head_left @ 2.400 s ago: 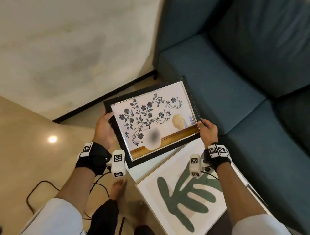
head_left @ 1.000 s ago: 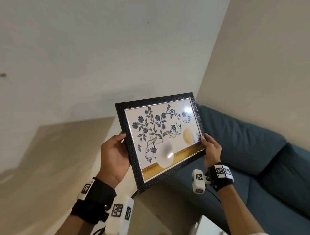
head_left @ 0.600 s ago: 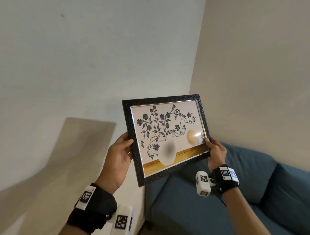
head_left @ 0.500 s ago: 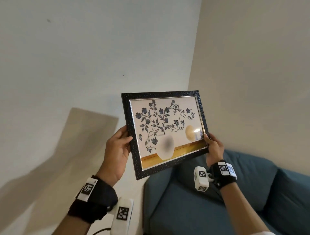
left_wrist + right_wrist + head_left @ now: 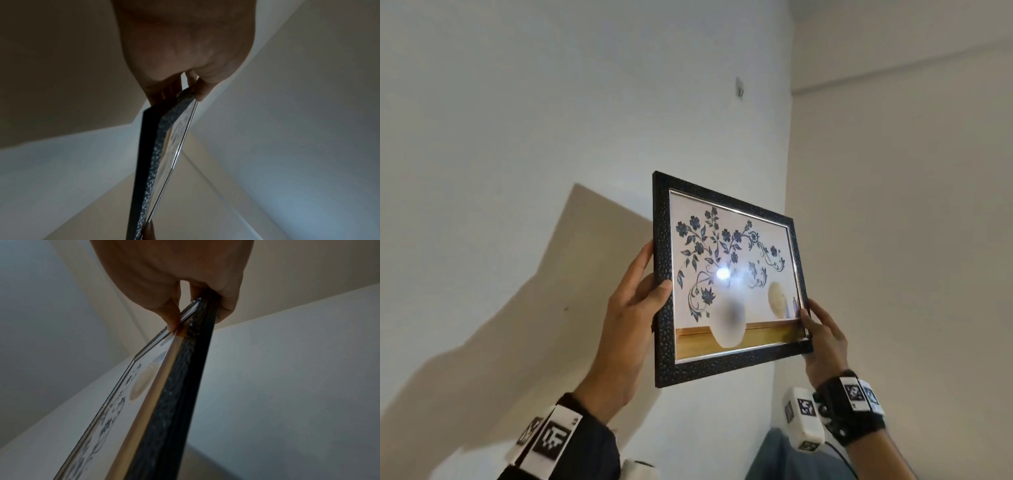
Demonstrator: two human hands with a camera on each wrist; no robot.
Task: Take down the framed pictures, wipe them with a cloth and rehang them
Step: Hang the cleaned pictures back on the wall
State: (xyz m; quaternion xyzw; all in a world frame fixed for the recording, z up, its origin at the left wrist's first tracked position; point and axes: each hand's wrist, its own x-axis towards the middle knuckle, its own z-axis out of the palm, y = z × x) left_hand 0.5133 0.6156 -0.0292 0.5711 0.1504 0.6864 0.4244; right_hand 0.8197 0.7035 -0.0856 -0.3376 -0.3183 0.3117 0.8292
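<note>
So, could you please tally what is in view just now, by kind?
Framed pictures: 1, the black-framed flower picture
Hands gripping it: 2, left hand and right hand
Wall hooks: 1, wall hook
Sofas: 1, blue sofa
Total: 5

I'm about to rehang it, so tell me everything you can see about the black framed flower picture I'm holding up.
The framed picture has a black pebbled frame with a thin silver inner edge around a glossy print: dark blue flowers curling out of a pale vase on a golden-brown shelf. A bright light glares off its front. It is held up in the air in front of the white wall, tilted, well below the small wall hook. The left hand grips its left edge; the right hand grips its lower right corner.
</note>
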